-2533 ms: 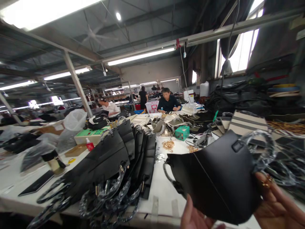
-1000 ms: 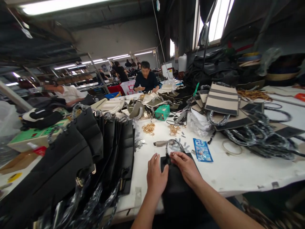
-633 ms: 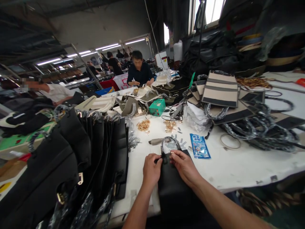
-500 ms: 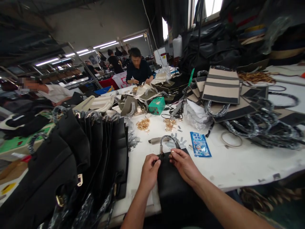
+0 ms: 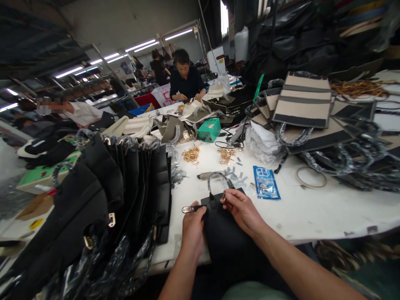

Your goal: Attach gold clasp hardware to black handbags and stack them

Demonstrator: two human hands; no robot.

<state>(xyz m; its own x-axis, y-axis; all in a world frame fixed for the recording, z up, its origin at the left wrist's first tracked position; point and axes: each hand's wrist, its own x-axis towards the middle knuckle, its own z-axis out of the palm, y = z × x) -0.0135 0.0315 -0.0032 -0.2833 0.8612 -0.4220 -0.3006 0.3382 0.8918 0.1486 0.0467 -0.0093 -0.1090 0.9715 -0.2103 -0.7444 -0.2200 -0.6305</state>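
A black bag (image 5: 228, 237) lies before me at the table edge, its plastic-wrapped handle (image 5: 218, 175) standing up at the far end. My left hand (image 5: 193, 227) is closed at the bag's left top corner, gripping a short black strap whose metal-plated tip (image 5: 190, 209) sticks out to the left. Between the thumb and fingers of my right hand (image 5: 242, 210) is a small gold metal fitting (image 5: 224, 197), held over the bag's top edge beside the handle's base. My fingers partly hide the fitting and the strap's other end.
Black bags (image 5: 137, 187) stand packed together on the left. Beyond my hands lie gold fittings (image 5: 191, 154), flat metal plates (image 5: 236, 177), a blue packet (image 5: 266, 183) and a green box (image 5: 209, 130). Beige-and-black panels (image 5: 302, 100) are piled at right. A person (image 5: 186, 81) works across the table.
The strap with the metal tip now points out leftward from my left hand. My right hand keeps its pinch on the gold fitting near the handle. The view has shifted slightly.
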